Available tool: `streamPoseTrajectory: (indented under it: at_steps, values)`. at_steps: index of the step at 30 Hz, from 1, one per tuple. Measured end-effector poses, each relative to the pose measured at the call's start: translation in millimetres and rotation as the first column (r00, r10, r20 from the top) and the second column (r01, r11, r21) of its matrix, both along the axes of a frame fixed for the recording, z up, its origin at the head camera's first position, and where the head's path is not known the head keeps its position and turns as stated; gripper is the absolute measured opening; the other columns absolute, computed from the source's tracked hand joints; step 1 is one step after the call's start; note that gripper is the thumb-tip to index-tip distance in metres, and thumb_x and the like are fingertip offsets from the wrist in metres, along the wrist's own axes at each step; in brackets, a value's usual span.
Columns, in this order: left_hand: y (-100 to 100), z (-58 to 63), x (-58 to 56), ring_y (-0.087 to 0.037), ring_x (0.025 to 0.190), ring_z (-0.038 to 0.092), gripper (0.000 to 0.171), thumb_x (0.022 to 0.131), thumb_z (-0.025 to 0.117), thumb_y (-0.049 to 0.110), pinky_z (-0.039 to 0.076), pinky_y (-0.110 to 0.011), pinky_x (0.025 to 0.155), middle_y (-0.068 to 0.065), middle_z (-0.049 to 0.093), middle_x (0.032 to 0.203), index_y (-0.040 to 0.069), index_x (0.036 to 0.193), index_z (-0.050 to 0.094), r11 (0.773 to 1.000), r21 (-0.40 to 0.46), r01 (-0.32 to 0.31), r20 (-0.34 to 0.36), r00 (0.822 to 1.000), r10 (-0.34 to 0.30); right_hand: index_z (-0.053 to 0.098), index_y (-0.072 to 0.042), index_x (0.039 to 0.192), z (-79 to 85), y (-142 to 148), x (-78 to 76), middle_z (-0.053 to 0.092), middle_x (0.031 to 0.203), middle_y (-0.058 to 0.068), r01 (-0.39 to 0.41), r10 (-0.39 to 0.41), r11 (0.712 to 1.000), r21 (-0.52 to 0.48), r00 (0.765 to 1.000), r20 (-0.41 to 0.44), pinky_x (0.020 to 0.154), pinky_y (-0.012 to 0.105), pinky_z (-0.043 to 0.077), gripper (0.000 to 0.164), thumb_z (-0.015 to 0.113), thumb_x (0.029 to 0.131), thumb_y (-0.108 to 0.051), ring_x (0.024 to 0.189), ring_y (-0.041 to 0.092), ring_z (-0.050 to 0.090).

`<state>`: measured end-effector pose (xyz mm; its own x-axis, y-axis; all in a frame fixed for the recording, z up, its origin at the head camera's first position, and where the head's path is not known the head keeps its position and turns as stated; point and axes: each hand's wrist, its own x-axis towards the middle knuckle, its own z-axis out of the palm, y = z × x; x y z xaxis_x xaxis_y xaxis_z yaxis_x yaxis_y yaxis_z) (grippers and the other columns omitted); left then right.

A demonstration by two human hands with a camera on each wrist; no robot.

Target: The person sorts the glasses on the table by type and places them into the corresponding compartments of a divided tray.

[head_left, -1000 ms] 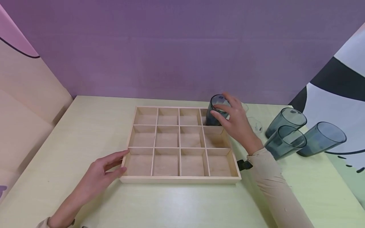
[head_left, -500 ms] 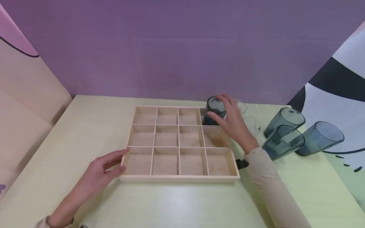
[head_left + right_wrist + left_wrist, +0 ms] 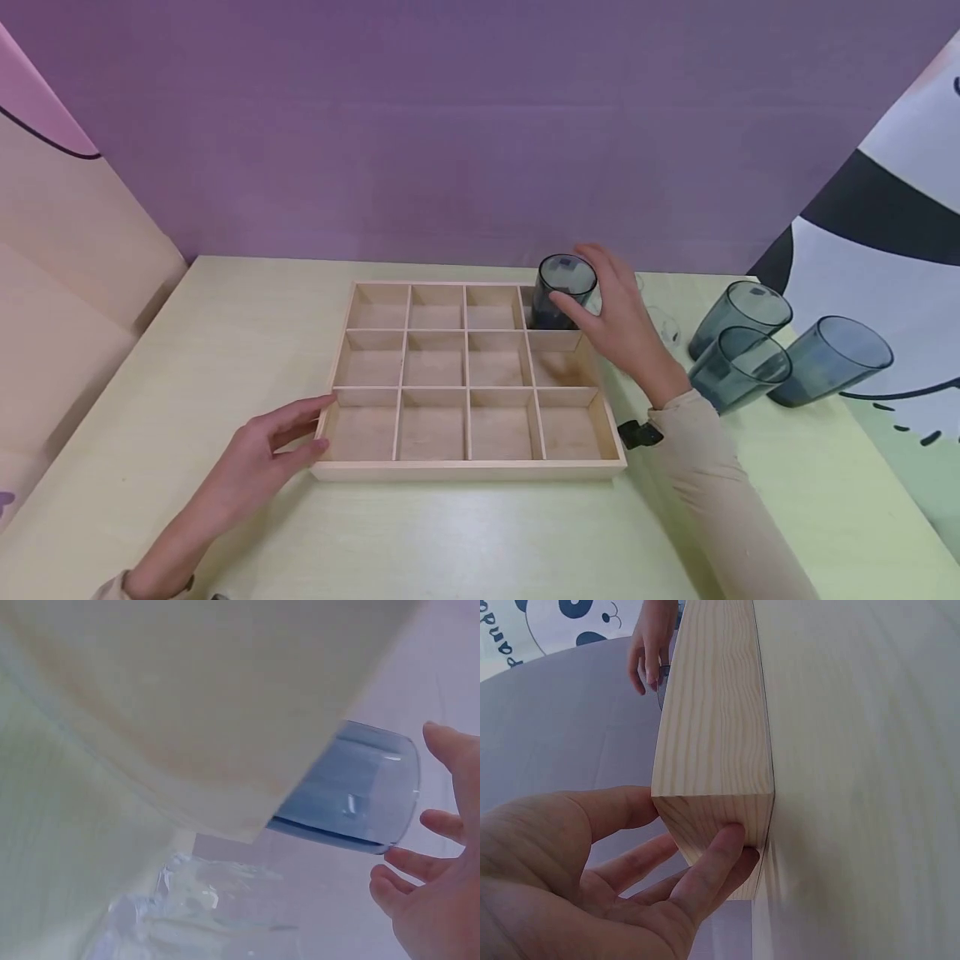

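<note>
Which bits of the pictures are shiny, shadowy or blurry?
Head view: a pale shine on the table, with soft shadows; right wrist view: the box looks blurry, the glass shows white glints; left wrist view: the box's wood lines look clear.

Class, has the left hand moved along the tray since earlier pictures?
No: the left hand still touches the wooden compartment tray by its near-left corner.
</note>
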<state>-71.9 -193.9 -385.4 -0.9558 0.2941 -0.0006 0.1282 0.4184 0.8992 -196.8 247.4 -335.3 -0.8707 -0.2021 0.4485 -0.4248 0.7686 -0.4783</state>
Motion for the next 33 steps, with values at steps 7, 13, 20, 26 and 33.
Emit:
streamPoseTrajectory:
  at_steps: [7, 13, 20, 26, 33]
  values:
    - [-1.5, -3.5, -4.3, -0.038, 0.129, 0.053, 0.052, 0.095, 0.070, 0.024, 0.055, -0.035, 0.090, -0.011, 0.048, 0.149, 0.014, 0.144, 0.054, 1.000, -0.031, 0.003, -0.007, 1.000, -0.003, 0.041, -0.010, 0.150, 3.6, 8.9, 13.8, 0.037, 0.153, 0.012, 0.003, 0.000, 1.000, 0.031, 0.996, -0.094, 0.112, 0.057, 0.029, 0.066, 0.070, 0.095, -0.032, 0.143, 0.031, 0.028]
    - [-9.2, -3.4, 1.1, -0.037, 0.127, 0.055, 0.051, 0.096, 0.069, 0.022, 0.054, -0.026, 0.087, -0.011, 0.049, 0.149, 0.012, 0.143, 0.054, 0.999, -0.040, -0.015, -0.037, 0.999, 0.014, 0.044, -0.004, 0.146, 6.1, 11.4, 20.6, 0.042, 0.148, 0.016, -0.019, 0.030, 0.998, 0.065, 0.982, -0.186, 0.110, 0.053, 0.031, 0.064, 0.073, 0.092, -0.022, 0.139, 0.033, 0.033]
    - [-9.4, -4.5, 3.8, -0.036, 0.127, 0.054, 0.050, 0.096, 0.069, 0.021, 0.052, -0.019, 0.085, -0.012, 0.049, 0.148, 0.009, 0.143, 0.054, 1.000, -0.027, -0.016, -0.045, 0.999, 0.015, 0.047, -0.003, 0.144, 21.0, 26.0, 32.0, 0.044, 0.146, 0.017, 0.028, -0.003, 0.993, 0.114, 0.976, -0.219, 0.109, 0.056, 0.032, 0.061, 0.074, 0.091, -0.018, 0.137, 0.035, 0.034]
    - [-9.8, -3.3, 4.9, -0.036, 0.127, 0.054, 0.050, 0.096, 0.069, 0.022, 0.053, -0.023, 0.086, -0.011, 0.049, 0.148, 0.012, 0.143, 0.054, 0.999, -0.031, -0.023, -0.032, 0.999, 0.022, 0.046, -0.004, 0.144, 36.2, 43.8, 43.9, 0.042, 0.148, 0.017, 0.087, -0.064, 0.988, 0.130, 0.983, -0.172, 0.111, 0.059, 0.029, 0.061, 0.073, 0.092, -0.018, 0.139, 0.037, 0.031]
    - [-9.9, -2.6, 4.9, -0.039, 0.128, 0.053, 0.051, 0.096, 0.068, 0.021, 0.055, -0.031, 0.087, -0.013, 0.048, 0.149, 0.011, 0.144, 0.053, 0.999, -0.032, -0.019, -0.030, 0.999, 0.019, 0.049, 0.001, 0.140, 52.6, 66.8, 58.0, 0.043, 0.146, 0.023, 0.184, -0.171, 0.969, 0.162, 0.981, -0.090, 0.110, 0.063, 0.026, 0.055, 0.069, 0.095, -0.022, 0.138, 0.043, 0.031]
